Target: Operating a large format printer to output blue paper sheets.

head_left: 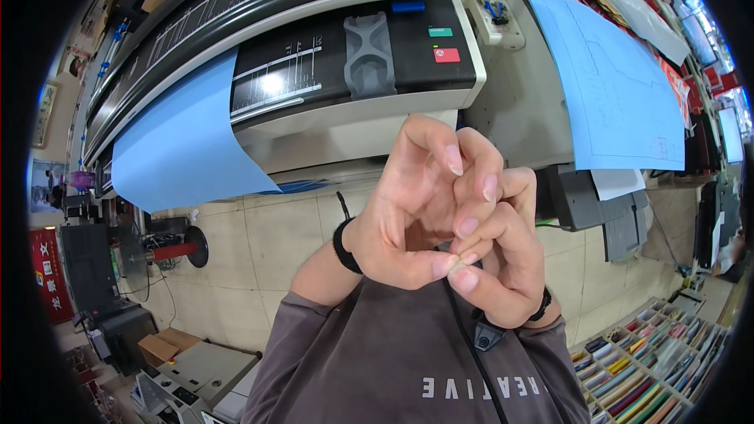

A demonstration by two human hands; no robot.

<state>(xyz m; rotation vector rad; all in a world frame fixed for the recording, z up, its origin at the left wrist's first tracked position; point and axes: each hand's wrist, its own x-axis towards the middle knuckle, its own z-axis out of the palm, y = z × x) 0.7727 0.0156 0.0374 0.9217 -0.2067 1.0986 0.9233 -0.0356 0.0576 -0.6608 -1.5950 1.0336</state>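
Observation:
My left hand [420,196] and my right hand [506,263] meet in front of my chest, above the near edge of the machine. On the left hand the fingers curl loosely, with a gap between the index finger and the thumb. The right thumb and fingertips come together at the tip of the left thumb; whether anything small is between them cannot be made out. Black bands circle both wrists. Beyond my hands stands a wide-format plotter [314,137], with a blue paper sheet [181,145] hanging from its front.
On the right, a large blue drawing sheet [616,78] drapes over a surface beside a dark grey tray [577,196]. A rack of folders [652,369] stands at the lower right. A cardboard box [169,345] and a roll holder [173,251] are on the left.

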